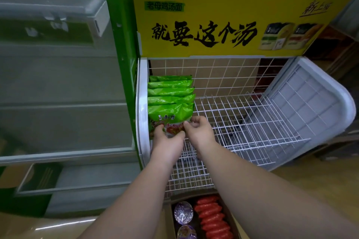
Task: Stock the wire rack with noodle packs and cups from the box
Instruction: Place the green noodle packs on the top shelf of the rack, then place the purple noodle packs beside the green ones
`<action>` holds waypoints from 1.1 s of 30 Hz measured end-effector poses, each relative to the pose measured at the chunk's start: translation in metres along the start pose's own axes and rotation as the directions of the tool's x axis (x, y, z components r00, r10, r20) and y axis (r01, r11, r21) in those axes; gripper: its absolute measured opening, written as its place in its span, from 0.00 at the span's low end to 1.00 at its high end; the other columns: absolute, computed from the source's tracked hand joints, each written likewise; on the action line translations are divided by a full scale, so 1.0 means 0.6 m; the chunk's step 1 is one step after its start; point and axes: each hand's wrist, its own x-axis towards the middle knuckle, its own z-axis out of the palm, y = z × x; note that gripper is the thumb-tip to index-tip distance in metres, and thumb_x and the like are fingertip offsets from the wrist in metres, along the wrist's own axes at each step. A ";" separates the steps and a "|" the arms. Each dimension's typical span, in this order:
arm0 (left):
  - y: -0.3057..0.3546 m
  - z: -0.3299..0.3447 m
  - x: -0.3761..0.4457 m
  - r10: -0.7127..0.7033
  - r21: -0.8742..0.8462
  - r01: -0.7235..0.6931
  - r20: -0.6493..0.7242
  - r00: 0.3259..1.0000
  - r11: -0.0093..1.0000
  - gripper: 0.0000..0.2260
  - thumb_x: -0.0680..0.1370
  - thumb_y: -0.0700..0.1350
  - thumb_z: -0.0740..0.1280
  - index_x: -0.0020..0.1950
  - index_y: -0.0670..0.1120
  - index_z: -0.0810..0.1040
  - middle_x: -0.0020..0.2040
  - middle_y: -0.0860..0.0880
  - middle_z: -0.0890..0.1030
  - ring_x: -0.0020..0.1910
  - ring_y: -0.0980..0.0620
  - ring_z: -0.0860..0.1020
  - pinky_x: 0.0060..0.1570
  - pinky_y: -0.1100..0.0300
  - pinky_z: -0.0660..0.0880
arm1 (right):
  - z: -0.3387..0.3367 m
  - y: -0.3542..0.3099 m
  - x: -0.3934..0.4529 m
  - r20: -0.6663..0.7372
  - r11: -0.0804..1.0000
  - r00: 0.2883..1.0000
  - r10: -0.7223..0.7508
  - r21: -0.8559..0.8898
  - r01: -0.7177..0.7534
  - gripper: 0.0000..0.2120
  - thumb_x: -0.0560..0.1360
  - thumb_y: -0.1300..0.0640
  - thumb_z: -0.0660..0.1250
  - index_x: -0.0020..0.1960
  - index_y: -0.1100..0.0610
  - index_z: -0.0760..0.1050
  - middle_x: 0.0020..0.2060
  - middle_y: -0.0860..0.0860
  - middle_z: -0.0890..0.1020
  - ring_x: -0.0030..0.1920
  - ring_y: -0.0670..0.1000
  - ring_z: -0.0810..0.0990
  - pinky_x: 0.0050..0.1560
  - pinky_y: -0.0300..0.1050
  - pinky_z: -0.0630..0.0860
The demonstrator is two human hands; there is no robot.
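A row of several green noodle packs point(171, 93) stands upright along the left side of the white wire rack point(242, 122). Both hands hold the frontmost green pack point(172, 116). My left hand point(168, 141) grips its lower left part with fingers and thumb. My right hand point(200, 130) pinches its right edge with curled fingers. Below, the cardboard box point(232, 217) holds a row of red noodle packs point(212, 217) and two foil-lidded noodle cups point(183, 212).
A yellow sign board point(223, 19) tops the rack. A green-framed glass cabinet point(116, 44) stands directly left of it. The rack's right end panel point(318, 103) closes the right side. The wire shelf to the right of the packs is bare.
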 end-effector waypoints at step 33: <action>-0.052 0.199 -0.256 0.158 -0.021 -0.158 -0.023 0.987 0.987 0.16 0.83 0.51 0.69 0.70 0.52 0.78 0.61 0.52 0.83 0.58 0.54 0.81 0.62 0.53 0.78 | -0.316 0.101 -0.121 0.246 0.996 0.965 -0.090 0.021 0.087 0.07 0.80 0.48 0.68 0.57 0.49 0.78 0.50 0.46 0.84 0.52 0.49 0.83 0.57 0.47 0.80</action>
